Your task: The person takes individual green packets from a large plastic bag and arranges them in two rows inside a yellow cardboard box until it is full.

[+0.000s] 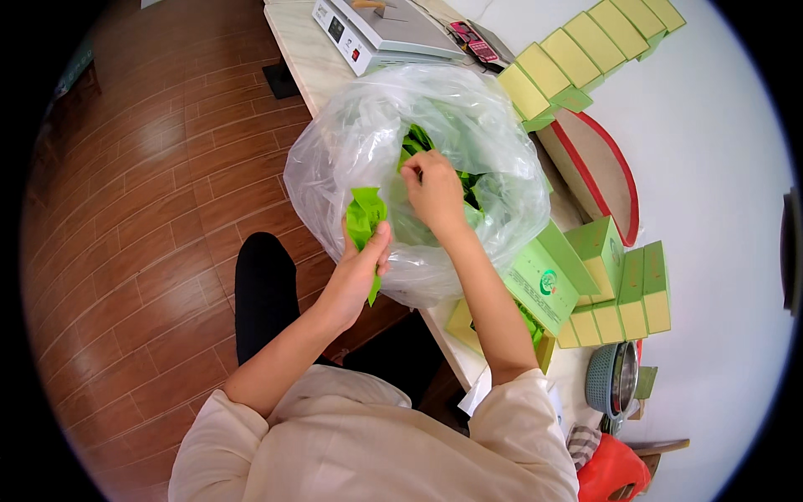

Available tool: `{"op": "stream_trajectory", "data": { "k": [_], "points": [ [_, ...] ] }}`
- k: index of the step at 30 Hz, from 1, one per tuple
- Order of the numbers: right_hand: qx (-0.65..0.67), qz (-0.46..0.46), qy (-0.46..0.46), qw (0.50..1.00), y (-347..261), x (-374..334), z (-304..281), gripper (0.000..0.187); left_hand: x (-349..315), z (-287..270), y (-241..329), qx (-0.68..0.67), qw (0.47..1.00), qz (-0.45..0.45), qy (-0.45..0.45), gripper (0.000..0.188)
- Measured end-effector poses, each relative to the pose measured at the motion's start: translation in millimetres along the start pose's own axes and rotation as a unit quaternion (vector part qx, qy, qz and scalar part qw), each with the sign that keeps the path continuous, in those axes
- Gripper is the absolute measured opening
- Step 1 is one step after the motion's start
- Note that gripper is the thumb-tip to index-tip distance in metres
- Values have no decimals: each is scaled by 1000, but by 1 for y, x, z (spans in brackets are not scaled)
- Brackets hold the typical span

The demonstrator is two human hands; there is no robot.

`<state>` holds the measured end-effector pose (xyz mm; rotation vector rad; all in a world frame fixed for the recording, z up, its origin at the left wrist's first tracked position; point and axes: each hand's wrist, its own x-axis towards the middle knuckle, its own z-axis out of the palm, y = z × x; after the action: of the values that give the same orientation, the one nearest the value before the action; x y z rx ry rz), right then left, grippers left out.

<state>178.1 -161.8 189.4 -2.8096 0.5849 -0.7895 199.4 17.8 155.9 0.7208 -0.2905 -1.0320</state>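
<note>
Okay, crinkly plastic bag (376, 142) beneath right hand (435, 188) (curled, I can't tell if gripping); left hand (358, 269) clasps glossy green packaging (364, 215); boxy cartons (631, 289) rightward.

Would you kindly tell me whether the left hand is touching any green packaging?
Touching: the head view shows the left hand closed around green packaging, thumb overlapping it.

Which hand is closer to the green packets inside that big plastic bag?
Right. The right hand is at the open mouth of the plastic bag, beside those green packets; the left hand is farther back, holding bright green packaging.
</note>
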Motion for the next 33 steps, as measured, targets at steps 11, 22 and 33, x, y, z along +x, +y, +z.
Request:
{"op": "stream_trajectory", "data": {
  "k": [11, 22, 33],
  "points": [
    [305, 87, 221, 922, 17, -47, -102, 12, 0, 4, -1, -13, 1000, 8, -25, 22],
    [224, 239, 65, 943, -11, -128, -148, 14, -8, 54, -46, 215, 961, 37, -170, 55],
    [479, 304, 109, 816, -2, -154, -128, 23, -6, 74, -68, 194, 921, -149, -304, 83]
  ]
}}
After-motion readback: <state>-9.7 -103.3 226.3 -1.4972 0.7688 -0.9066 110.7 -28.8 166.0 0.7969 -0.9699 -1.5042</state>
